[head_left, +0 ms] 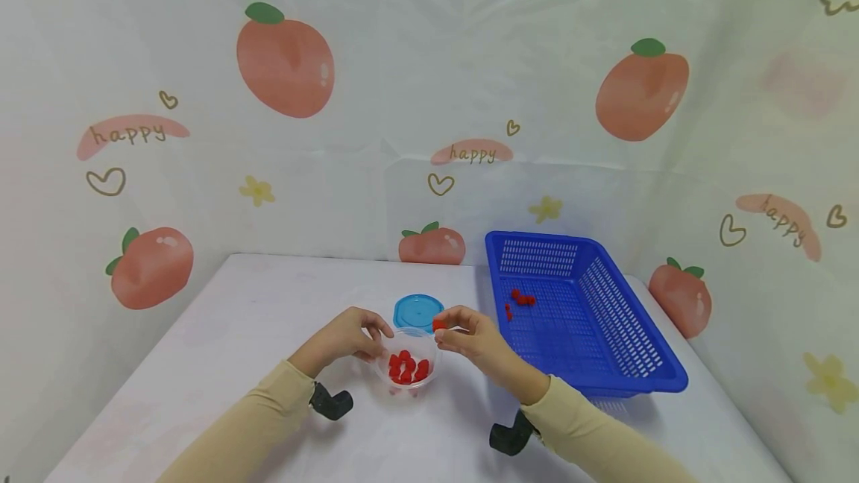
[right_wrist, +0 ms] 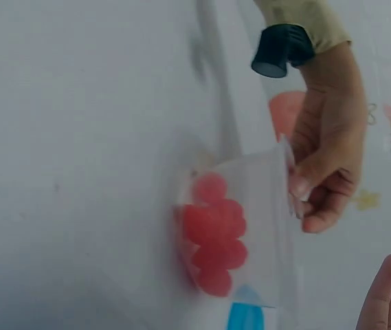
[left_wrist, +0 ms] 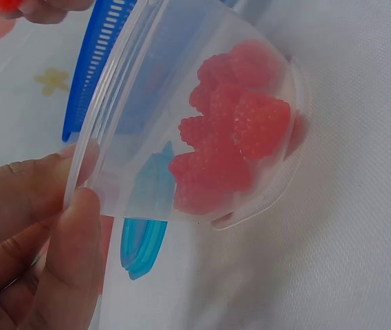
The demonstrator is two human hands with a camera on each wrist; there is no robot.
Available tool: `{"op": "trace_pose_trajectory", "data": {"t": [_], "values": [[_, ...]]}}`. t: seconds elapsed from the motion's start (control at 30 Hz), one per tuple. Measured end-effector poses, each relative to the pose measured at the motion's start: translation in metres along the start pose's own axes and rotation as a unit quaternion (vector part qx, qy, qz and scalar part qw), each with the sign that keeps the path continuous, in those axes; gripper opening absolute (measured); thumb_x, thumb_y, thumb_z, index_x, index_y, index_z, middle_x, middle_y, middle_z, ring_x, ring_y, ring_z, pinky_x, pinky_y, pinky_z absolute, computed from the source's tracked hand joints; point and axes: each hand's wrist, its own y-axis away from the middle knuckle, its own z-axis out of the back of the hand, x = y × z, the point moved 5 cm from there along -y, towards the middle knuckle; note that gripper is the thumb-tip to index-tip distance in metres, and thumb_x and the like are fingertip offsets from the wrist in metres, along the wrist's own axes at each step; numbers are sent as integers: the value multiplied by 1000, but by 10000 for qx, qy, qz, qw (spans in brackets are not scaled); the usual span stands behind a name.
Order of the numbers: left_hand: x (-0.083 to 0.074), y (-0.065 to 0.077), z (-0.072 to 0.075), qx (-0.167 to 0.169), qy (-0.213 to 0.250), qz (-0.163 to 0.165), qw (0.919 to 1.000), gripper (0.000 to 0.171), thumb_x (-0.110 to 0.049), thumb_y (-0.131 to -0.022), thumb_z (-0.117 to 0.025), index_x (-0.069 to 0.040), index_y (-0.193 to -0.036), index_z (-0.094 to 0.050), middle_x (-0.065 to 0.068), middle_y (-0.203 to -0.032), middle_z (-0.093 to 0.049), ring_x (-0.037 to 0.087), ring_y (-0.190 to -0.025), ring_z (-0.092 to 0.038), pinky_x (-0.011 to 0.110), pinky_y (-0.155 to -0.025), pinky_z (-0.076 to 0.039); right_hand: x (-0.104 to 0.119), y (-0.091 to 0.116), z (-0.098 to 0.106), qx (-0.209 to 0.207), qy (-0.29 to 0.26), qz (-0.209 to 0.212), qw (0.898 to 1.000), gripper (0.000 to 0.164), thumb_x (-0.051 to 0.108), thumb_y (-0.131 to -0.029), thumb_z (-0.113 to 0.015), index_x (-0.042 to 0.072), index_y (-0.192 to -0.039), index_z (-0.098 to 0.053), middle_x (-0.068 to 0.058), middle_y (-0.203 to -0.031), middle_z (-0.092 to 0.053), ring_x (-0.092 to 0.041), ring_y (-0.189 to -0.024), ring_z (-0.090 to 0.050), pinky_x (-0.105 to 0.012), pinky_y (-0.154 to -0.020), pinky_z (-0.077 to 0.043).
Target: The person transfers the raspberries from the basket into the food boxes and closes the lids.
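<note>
A clear plastic tub [head_left: 421, 343] stands on the table with several red raspberries [left_wrist: 233, 124] heaped at its bottom. My left hand [head_left: 349, 335] pinches the tub's rim at its left side, thumb and fingers on either side of the wall in the left wrist view. Over the right edge of the tub, my right hand [head_left: 478, 338] holds one red raspberry [head_left: 439, 324] between thumb and fingertips. In the right wrist view, only the right fingertips [right_wrist: 385, 295] show at the lower right corner, and the held raspberry is out of sight there.
A round blue lid [head_left: 417, 311] lies on the table just behind the tub. To the right stands a large blue slotted basket [head_left: 570, 323], with several small red raspberries [head_left: 522, 300] near its left wall. A patterned cloth wall [head_left: 362, 200] rises behind the table.
</note>
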Motion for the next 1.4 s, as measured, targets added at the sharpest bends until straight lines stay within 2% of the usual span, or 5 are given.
{"op": "trace_pose_trajectory", "data": {"t": [0.33,0.5,0.67,1.4], "values": [[0,-1,0,15,-12,-48,10000,23,-5,-77,-78,-5,-98,-71,7,-80,-58,16,-64,-58,28,-64,-59,-24,0,-5,-143,534,-349,9979,33,16,-90,-68,-3,-115,-60,-9,-106,-65,-27,-99,-64,-32,-87,-56],[0,-1,-1,3,-27,-41,10000,23,-5,-77,-78,-5,-99,-71,7,-80,-58,17,-65,-58,28,-64,-59,-29,1,-6,-41,805,-420,9959,31,16,-89,-68,-1,-115,-62,-9,-109,-66,-17,-93,-63,-32,-87,-56],[-1,0,-1,-23,-35,-19,10000,22,-4,-77,-77,-6,-99,-71,6,-80,-58,17,-65,-59,28,-64,-59,-30,2,-7,38,918,-441,9948,32,15,-89,-68,-1,-116,-62,-10,-110,-66,-15,-93,-61,-33,-88,-56],[-1,1,-1,-30,-19,-16,10000,22,-4,-77,-78,-6,-97,-71,7,-80,-59,17,-64,-59,28,-64,-59,-30,2,-10,-148,1153,-666,9910,30,9,-86,-70,0,-114,-65,-6,-102,-68,-13,-88,-61,-33,-86,-57]]}}
